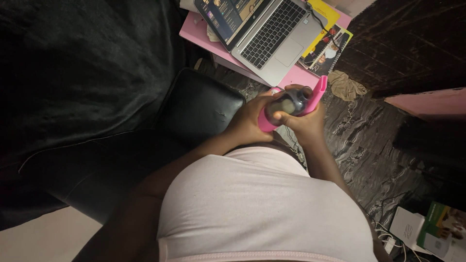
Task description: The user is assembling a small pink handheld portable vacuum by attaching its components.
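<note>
Fingers [280, 116] of the right hand [303, 121] curl around a dark rounded bottle [291, 103], while the left hand [250, 121] clasps its bright pink plastic case [318, 92]. Both grip it above the lap, near a silver laptop [269, 31]. Seemingly mid-twist; continuing needs a firm counter-grip. The bottle's glossy cap looks pale.

lit laptop screen [228, 14], green-white box [444, 230]

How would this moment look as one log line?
left hand: holds pink bottle | right hand: grips its dark cap | laptop: open on pink table
</note>
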